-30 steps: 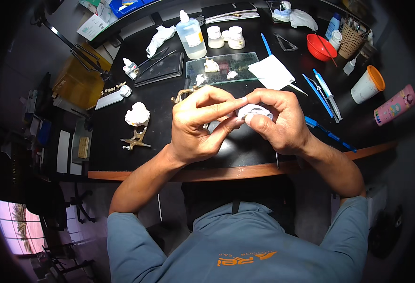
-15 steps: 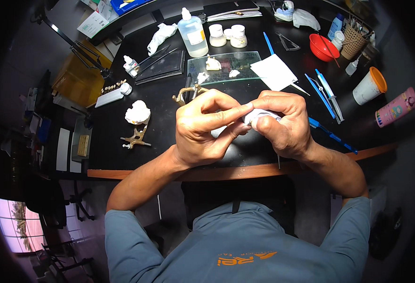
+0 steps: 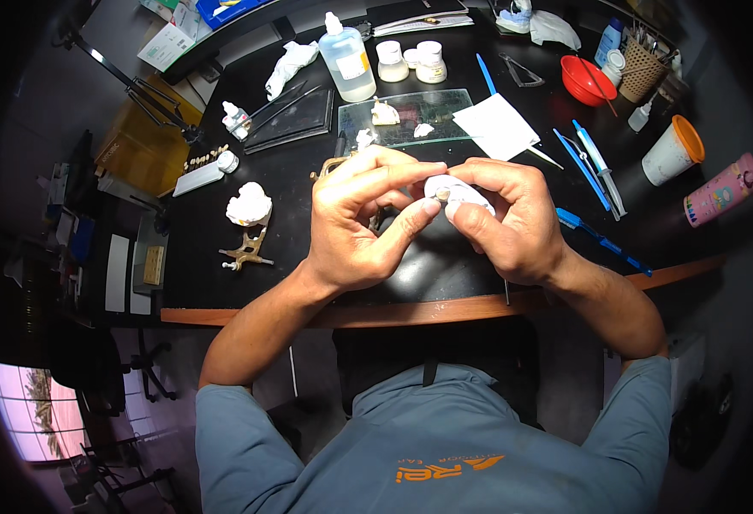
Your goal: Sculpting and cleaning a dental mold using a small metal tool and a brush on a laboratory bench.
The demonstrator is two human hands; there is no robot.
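Note:
A small white dental cast (image 3: 467, 192) is held up above the table's front part, with a cream, tooth-like piece at its left end. My right hand (image 3: 517, 218) is closed around it, the thumb pressed on its near side. At the cast's left end, my left hand (image 3: 355, 223) pinches with thumb and forefinger, its other fingers curled behind. A thin rod shows below my right hand; I cannot tell whether I hold it. Partly hidden behind my left hand is a brass articulator (image 3: 329, 167). Another articulator (image 3: 248, 248) with a white cast (image 3: 249, 204) lies to the left.
Farther back, a glass slab (image 3: 445, 101) bears a cast section (image 3: 384, 112). Beyond it stand a clear bottle (image 3: 348, 64) and white-lidded jars (image 3: 430, 62). On the right are a paper pad (image 3: 498, 126), blue-handled tools (image 3: 582, 171), a blue toothbrush (image 3: 603, 240) and a red bowl (image 3: 586, 81).
My left thumb and forefinger have spread farther apart at the cast, and the hand has shifted slightly left. My right hand has turned a little, so more of the cast shows.

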